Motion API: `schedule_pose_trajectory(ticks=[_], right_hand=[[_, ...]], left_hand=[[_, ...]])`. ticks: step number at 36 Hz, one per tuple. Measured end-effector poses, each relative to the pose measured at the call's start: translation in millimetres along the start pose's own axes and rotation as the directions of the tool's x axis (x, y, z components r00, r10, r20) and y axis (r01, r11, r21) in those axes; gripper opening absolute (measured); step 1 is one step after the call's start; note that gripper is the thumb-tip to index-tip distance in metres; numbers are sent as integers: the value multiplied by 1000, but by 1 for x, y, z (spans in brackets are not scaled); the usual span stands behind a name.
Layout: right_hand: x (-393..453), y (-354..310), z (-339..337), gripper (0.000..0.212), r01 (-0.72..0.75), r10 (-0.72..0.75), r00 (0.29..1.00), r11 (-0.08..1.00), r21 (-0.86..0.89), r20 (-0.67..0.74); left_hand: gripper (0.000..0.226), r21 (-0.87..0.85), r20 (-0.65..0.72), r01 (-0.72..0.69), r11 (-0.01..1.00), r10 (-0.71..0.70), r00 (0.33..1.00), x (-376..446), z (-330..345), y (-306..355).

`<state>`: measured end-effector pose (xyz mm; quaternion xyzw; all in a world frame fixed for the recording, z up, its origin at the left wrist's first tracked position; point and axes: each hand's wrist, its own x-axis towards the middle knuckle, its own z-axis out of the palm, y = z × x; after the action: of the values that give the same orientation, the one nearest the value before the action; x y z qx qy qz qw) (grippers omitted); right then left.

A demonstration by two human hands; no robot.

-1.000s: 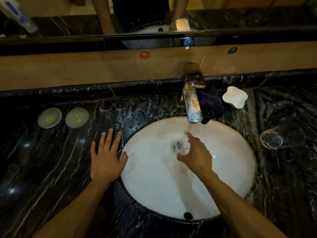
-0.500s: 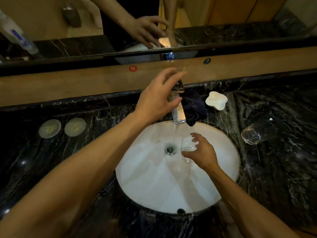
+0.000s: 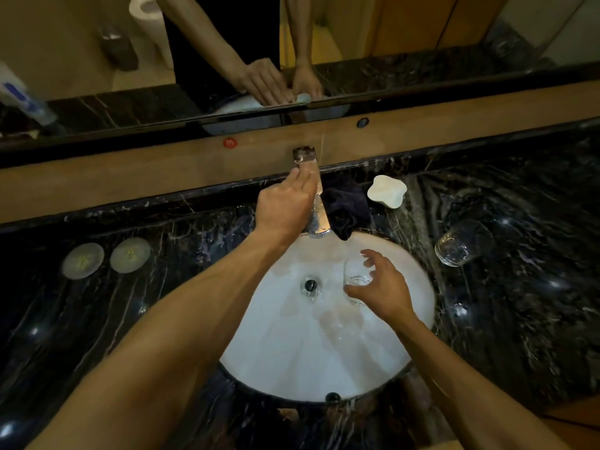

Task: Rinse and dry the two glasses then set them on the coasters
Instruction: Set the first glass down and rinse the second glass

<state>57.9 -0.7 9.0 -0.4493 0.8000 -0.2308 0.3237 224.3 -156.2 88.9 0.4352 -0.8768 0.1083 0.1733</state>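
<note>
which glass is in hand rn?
The glass over the white sink, held by the right hand. The other glass sits untouched on the counter.

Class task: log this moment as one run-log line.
left hand on chrome faucet | right hand holds clear glass over white sink

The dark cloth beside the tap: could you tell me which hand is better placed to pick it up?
Probably the left hand: it rests on the tap beside the cloth, while the right hand holds a glass.

Left hand [image 3: 285, 206] on faucet [image 3: 316, 203]; right hand [image 3: 383, 287] around glass [image 3: 355, 284].
</note>
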Motion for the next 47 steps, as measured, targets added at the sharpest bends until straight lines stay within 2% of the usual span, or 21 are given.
schedule_pose_trajectory(ticks=[3,6,11,16,18,21,23,26,28,30,32,35,37,41,47], right_hand=[[-3,3,-4,83,-1,1,1000,1000,5,-17],[-9,5,-10,84,-14,16,999,999,49,-40],[-22,10,-22,85,-20,28,998,992,125,-64],[-37,25,-50,83,-26,43,993,988,150,-111],[-42,32,-63,82,-38,62,989,984,175,-131],[-49,49,-87,79,-75,110,978,978,197,-175],[-51,62,-102,81,-88,134,968,973,213,-212],[-53,86,-130,79,-89,147,954,971,221,-262],[-52,104,-149,80,-99,159,946,971,218,-281],[-51,124,-168,81,-111,168,940,974,200,-296],[-47,144,-185,82,-127,180,936,974,188,-304],[-36,167,-206,83,-125,173,939,977,171,-298],[-27,179,-218,83,-108,150,945,982,157,-289],[-8,194,-233,81,-69,101,961,989,128,-259],[15,204,-235,80,-8,34,974,993,116,-223]], left_hand=[[56,-19,-42,-6,1000,6,999,-7,10,0],[51,-82,-70,15,997,-20,997,-11,13,3],[54,-241,6,145,960,-148,989,-32,8,16],[45,-413,-132,22,911,-83,988,-71,11,62],[38,-472,-81,-1,881,-43,996,-85,16,87],[36,-568,149,50,821,43,988,-103,23,127],[42,-572,355,92,815,145,923,-111,25,153],[61,-575,621,167,801,295,726,-124,38,195],[75,-581,711,267,769,319,627,-125,44,225],[83,-569,750,338,750,304,588,-121,47,252],[82,-535,734,286,795,269,623,-116,51,274],[76,-461,588,23,887,286,757,-112,61,297],[71,-423,527,-82,902,319,787,-112,72,310],[66,-409,506,-154,899,365,781,-113,83,330],[69,-358,508,-146,922,324,799,-117,86,336]])
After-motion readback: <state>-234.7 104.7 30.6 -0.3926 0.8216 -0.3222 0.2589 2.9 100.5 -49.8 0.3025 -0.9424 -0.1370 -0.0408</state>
